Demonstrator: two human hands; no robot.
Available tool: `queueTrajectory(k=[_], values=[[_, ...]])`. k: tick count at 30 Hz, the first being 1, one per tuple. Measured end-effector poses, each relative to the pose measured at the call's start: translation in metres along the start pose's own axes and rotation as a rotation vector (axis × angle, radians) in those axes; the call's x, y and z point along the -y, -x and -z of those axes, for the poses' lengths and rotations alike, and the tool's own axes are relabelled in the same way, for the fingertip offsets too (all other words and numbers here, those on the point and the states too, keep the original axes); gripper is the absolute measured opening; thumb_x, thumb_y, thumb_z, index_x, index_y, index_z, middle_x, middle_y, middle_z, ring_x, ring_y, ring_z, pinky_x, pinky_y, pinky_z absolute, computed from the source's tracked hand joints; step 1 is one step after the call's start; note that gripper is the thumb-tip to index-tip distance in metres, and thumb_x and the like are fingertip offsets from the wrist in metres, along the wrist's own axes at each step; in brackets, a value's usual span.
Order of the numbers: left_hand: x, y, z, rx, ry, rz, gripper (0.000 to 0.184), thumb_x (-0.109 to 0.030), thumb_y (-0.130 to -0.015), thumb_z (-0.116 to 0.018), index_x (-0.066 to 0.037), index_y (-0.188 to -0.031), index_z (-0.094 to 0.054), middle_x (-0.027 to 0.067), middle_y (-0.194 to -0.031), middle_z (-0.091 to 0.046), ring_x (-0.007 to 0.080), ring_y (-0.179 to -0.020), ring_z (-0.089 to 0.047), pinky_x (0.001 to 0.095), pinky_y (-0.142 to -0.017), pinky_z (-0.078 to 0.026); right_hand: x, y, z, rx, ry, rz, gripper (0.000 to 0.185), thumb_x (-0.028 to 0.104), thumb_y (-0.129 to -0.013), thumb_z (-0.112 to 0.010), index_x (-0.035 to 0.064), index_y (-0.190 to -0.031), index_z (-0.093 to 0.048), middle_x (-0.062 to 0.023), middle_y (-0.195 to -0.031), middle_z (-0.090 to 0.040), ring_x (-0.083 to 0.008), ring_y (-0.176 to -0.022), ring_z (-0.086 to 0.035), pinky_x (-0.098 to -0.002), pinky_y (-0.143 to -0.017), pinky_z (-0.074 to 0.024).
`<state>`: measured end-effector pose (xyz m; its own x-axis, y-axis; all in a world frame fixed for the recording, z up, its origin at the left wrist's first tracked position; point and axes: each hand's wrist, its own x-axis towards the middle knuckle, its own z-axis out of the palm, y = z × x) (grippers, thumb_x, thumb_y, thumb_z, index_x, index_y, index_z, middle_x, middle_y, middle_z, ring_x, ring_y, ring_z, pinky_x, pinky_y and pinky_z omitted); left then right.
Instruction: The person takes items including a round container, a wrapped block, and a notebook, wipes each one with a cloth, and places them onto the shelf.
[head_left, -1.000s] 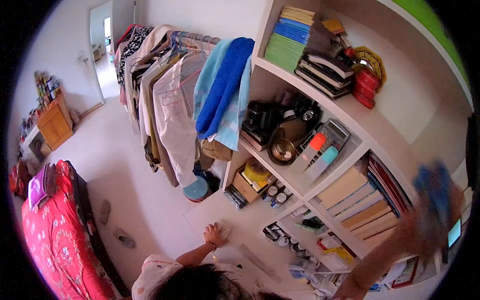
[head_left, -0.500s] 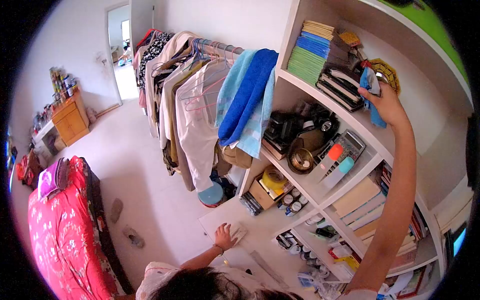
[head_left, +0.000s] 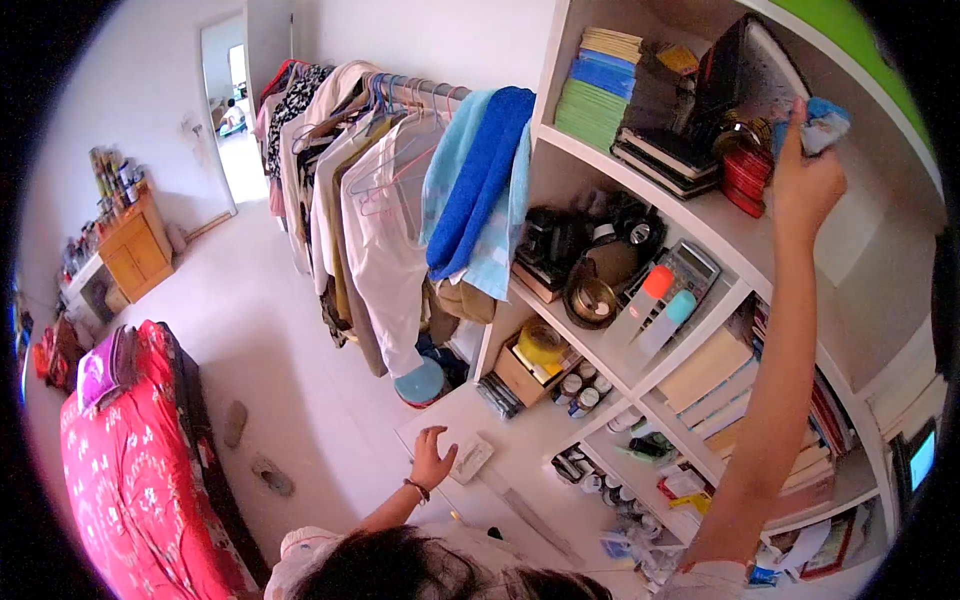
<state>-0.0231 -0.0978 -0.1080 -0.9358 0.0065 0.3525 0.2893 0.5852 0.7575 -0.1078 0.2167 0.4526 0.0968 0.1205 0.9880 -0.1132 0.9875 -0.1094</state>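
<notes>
My right hand (head_left: pixel 810 190) is raised at the top shelf, its fingers closed on a crumpled blue and white cloth (head_left: pixel 826 126). Left of that hand, a red tasselled ornament (head_left: pixel 746 178) lies at the shelf edge. Behind it a dark flat panel (head_left: pixel 725 75) stands tilted. Black notebooks (head_left: pixel 662 165) lie stacked beside the ornament. Lower down, over the white desk top (head_left: pixel 520 455), my left hand (head_left: pixel 431 462) has its fingers apart and holds nothing. A small white box (head_left: pixel 471 459) sits right next to it.
Green, blue and yellow booklets (head_left: pixel 597 95) fill the top shelf's left end. The shelf below holds a calculator (head_left: pixel 688 275), a brass bowl (head_left: pixel 590 302) and two capped bottles. Clothes and a blue towel (head_left: pixel 485 185) hang on a rack to the left. A red-covered bed (head_left: pixel 135 470) stands further left.
My right hand has moved right and deeper along the top shelf with the cloth. The red ornament and the tilted panel now show. My left hand has shifted slightly left, away from the white box.
</notes>
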Motion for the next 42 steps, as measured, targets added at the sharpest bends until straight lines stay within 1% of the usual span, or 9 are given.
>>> queueTrajectory(k=[4,16,22,24,27,30,39,40,42], values=[[-0.065,-0.044,0.010,0.118,0.504,0.199,0.043,-0.012,-0.079,-0.063,-0.003,-0.118,-0.045,0.0148,-0.109,-0.049,0.0299,-0.103,-0.049,0.0361,-0.088,-0.041,0.023,0.007,0.020,-0.021,0.072,-0.024,0.049,0.045,-0.082,-0.060,-0.0008,-0.065,-0.062,-0.0198,-0.061,-0.061,-0.0367,-0.060,-0.061,-0.0428,-0.058,-0.0461],[-0.351,-0.253,0.117,-0.169,0.624,-1.003,0.044,-0.017,-0.088,-0.052,0.001,-0.125,-0.039,0.0179,-0.120,-0.046,0.0292,-0.109,-0.047,0.0343,-0.094,-0.036,0.020,0.010,0.023,-0.127,0.005,0.244,0.044,0.043,-0.080,-0.063,0.0003,-0.069,-0.064,-0.0141,-0.062,-0.062,-0.0254,-0.058,-0.063,-0.0322,-0.057,-0.0471],[-0.429,-0.313,0.103,0.046,0.869,-0.878,0.052,-0.040,-0.096,-0.032,-0.001,-0.130,-0.038,0.0115,-0.125,-0.048,0.0212,-0.116,-0.045,0.0303,-0.101,-0.030,0.008,0.017,0.023,-0.109,0.055,0.312,0.035,0.037,-0.080,-0.065,0.0029,-0.073,-0.065,-0.0132,-0.064,-0.063,-0.0242,-0.059,-0.063,-0.0319,-0.057,-0.0473],[-0.437,-0.318,0.091,0.429,1.305,-0.734,0.055,-0.047,-0.095,-0.029,-0.004,-0.127,-0.041,0.0104,-0.123,-0.051,0.0205,-0.114,-0.048,0.0325,-0.099,-0.034,0.015,0.026,0.033,-0.140,0.026,0.341,0.030,0.034,-0.080,-0.067,0.0040,-0.075,-0.066,-0.0126,-0.066,-0.063,-0.0233,-0.059,-0.063,-0.0313,-0.057,-0.0476],[-0.445,-0.286,0.101,0.621,1.677,-0.769,0.061,-0.058,-0.090,-0.030,-0.010,-0.126,-0.042,0.0078,-0.121,-0.052,0.0195,-0.112,-0.050,0.0361,-0.094,-0.040,0.027,0.050,0.054,0.110,-0.123,0.346,0.037,0.015,-0.078,-0.063,0.0073,-0.113,-0.057,-0.0113,-0.110,-0.060,-0.0287,-0.097,-0.060,-0.0347,-0.080,-0.0486],[-0.425,-0.255,0.122,0.684,1.846,-0.665,0.065,-0.065,-0.086,-0.030,-0.014,-0.125,-0.042,0.0057,-0.119,-0.052,0.0184,-0.110,-0.051,0.0350,-0.089,-0.043,0.027,0.068,0.064,0.194,-0.221,0.509,0.049,0.002,-0.072,-0.059,0.0102,-0.120,-0.054,-0.0081,-0.118,-0.057,-0.0260,-0.102,-0.058,-0.0331,-0.083,-0.0480],[-0.312,-0.139,0.100,0.362,1.877,-0.051,0.054,-0.006,-0.082,-0.053,-0.002,-0.132,-0.032,0.0138,-0.124,-0.048,0.0258,-0.113,-0.049,0.0381,-0.096,-0.041,0.059,0.170,0.149,0.606,-0.472,0.470,0.043,0.009,-0.073,-0.060,0.0039,-0.116,-0.058,-0.0168,-0.107,-0.062,-0.0239,-0.088,-0.065,-0.0286,-0.076,-0.0483],[-0.296,-0.127,0.090,0.296,1.889,0.002,0.058,-0.003,-0.081,-0.054,-0.002,-0.134,-0.030,0.0130,-0.126,-0.046,0.0249,-0.116,-0.047,0.0372,-0.097,-0.039,0.080,0.166,0.169,0.900,-0.283,-0.333,0.043,0.015,-0.074,-0.063,0.0019,-0.115,-0.057,-0.0166,-0.108,-0.061,-0.0234,-0.089,-0.062,-0.0297,-0.077,-0.0469],[-0.274,-0.105,0.077,0.189,1.770,0.043,0.061,0.002,-0.082,-0.055,-0.002,-0.136,-0.028,0.0118,-0.129,-0.043,0.0230,-0.119,-0.044,0.0359,-0.099,-0.037,0.085,0.181,0.174,1.123,-0.029,-1.156,0.044,0.020,-0.075,-0.065,-0.0002,-0.113,-0.056,-0.0163,-0.108,-0.059,-0.0228,-0.089,-0.060,-0.0308,-0.079,-0.0454]])
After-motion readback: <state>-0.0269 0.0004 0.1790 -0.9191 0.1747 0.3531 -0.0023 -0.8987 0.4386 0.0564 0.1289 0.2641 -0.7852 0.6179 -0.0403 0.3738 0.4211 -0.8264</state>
